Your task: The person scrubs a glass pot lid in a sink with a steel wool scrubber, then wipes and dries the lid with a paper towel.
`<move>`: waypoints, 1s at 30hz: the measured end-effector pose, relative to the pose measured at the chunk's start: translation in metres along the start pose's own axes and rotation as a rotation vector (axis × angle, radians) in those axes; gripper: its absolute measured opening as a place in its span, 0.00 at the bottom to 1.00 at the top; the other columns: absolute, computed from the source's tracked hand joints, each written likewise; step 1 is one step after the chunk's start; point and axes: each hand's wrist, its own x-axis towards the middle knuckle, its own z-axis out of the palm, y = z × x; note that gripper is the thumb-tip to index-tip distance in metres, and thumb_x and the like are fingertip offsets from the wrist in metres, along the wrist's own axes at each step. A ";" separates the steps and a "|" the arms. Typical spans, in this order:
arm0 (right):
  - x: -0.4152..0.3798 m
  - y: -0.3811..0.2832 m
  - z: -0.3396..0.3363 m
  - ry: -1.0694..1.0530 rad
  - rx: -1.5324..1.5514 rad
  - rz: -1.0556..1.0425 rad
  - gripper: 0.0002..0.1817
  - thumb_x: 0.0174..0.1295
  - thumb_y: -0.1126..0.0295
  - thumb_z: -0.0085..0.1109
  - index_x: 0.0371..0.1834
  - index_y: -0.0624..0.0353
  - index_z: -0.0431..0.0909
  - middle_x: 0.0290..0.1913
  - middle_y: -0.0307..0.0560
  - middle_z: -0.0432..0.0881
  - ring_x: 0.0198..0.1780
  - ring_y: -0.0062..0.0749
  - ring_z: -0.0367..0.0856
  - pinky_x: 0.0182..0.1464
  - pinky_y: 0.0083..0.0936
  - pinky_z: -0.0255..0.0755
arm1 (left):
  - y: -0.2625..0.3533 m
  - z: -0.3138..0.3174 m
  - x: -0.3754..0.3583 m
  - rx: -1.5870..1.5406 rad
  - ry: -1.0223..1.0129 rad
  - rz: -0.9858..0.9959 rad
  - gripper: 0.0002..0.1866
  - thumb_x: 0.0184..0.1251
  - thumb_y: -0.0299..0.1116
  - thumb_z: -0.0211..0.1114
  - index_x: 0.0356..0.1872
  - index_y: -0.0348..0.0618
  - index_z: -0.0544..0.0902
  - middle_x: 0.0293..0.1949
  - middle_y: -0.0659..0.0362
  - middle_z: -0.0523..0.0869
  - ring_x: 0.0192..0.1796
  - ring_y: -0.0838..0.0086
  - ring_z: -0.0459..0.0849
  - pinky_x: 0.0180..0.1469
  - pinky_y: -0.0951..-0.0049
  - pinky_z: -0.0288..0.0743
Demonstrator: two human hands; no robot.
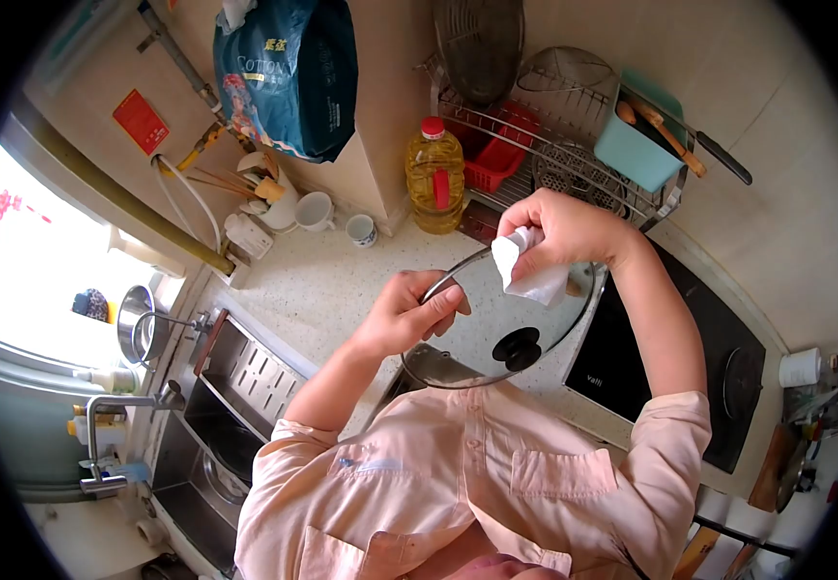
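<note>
A round glass pot lid [477, 319] with a metal rim and a black knob [517, 349] is held up in front of my chest, over the counter's near edge. My left hand [414, 314] grips its left rim, thumb on the upper face and fingers beneath. In my right hand [564, 237] is a crumpled white tissue [525, 271], pinched between thumb and fingers and lying against the glass near the far rim. Through the clear glass the speckled counter [308, 290] shows.
Left is a steel sink [202, 503] with a tap [100, 445] and a slotted drainer [250, 377]. An oil bottle [434, 179], cups [315, 211] and a wire rack [574, 126] with a teal utensil box [636, 145] stand at the back. A black cooktop [675, 338] lies right.
</note>
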 end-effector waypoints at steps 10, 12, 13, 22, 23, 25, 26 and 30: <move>-0.010 0.022 0.002 0.928 0.469 -0.418 0.15 0.54 0.74 0.60 0.45 0.58 0.71 0.41 0.44 0.75 0.42 0.26 0.76 0.46 0.21 0.73 | -0.007 -0.007 -0.002 -0.132 0.126 0.052 0.21 0.69 0.46 0.50 0.30 0.35 0.77 0.13 0.61 0.74 0.13 0.83 0.67 0.17 0.82 0.57; -0.005 0.032 0.013 1.106 0.424 -0.430 0.14 0.50 0.71 0.65 0.37 0.56 0.71 0.42 0.42 0.74 0.40 0.24 0.75 0.43 0.22 0.73 | -0.008 -0.004 0.000 -0.150 0.160 0.062 0.20 0.69 0.45 0.50 0.30 0.35 0.77 0.14 0.62 0.74 0.15 0.83 0.67 0.19 0.82 0.58; -0.006 0.028 0.022 1.093 0.229 -0.326 0.11 0.48 0.72 0.66 0.33 0.59 0.74 0.44 0.43 0.73 0.41 0.27 0.75 0.45 0.26 0.72 | -0.008 -0.003 0.000 -0.159 0.175 0.065 0.20 0.70 0.45 0.50 0.30 0.36 0.77 0.15 0.63 0.74 0.16 0.83 0.66 0.20 0.81 0.59; 0.010 0.016 0.108 1.169 -0.702 -0.377 0.16 0.53 0.75 0.57 0.47 0.61 0.76 0.45 0.50 0.72 0.43 0.44 0.71 0.44 0.35 0.67 | -0.020 0.010 0.011 -0.180 0.366 0.163 0.19 0.69 0.43 0.52 0.31 0.34 0.77 0.16 0.63 0.74 0.17 0.83 0.68 0.19 0.82 0.60; 0.011 0.016 0.106 1.145 -0.689 -0.371 0.15 0.55 0.75 0.57 0.47 0.62 0.76 0.44 0.51 0.72 0.43 0.44 0.71 0.44 0.35 0.68 | -0.020 0.010 0.009 -0.168 0.357 0.162 0.18 0.69 0.43 0.52 0.31 0.34 0.77 0.16 0.63 0.74 0.17 0.83 0.68 0.19 0.82 0.60; 0.014 0.024 0.089 1.204 -0.619 -0.250 0.12 0.57 0.75 0.54 0.45 0.62 0.76 0.40 0.49 0.73 0.38 0.42 0.73 0.39 0.33 0.70 | -0.018 0.008 0.006 -0.148 0.334 0.160 0.17 0.68 0.42 0.53 0.32 0.35 0.77 0.17 0.63 0.74 0.17 0.84 0.68 0.19 0.83 0.61; 0.012 0.023 0.091 1.123 -0.529 -0.161 0.10 0.57 0.75 0.54 0.43 0.62 0.76 0.38 0.48 0.73 0.36 0.42 0.74 0.37 0.33 0.70 | -0.022 0.007 0.007 -0.161 0.343 0.158 0.17 0.68 0.42 0.54 0.33 0.35 0.77 0.17 0.64 0.74 0.17 0.84 0.68 0.19 0.83 0.61; 0.018 0.019 0.105 1.072 -0.581 -0.445 0.12 0.55 0.78 0.55 0.43 0.62 0.78 0.30 0.45 0.71 0.29 0.36 0.75 0.30 0.29 0.71 | -0.019 0.013 0.011 -0.131 0.470 0.111 0.17 0.68 0.42 0.54 0.33 0.35 0.77 0.17 0.63 0.75 0.17 0.84 0.69 0.18 0.83 0.62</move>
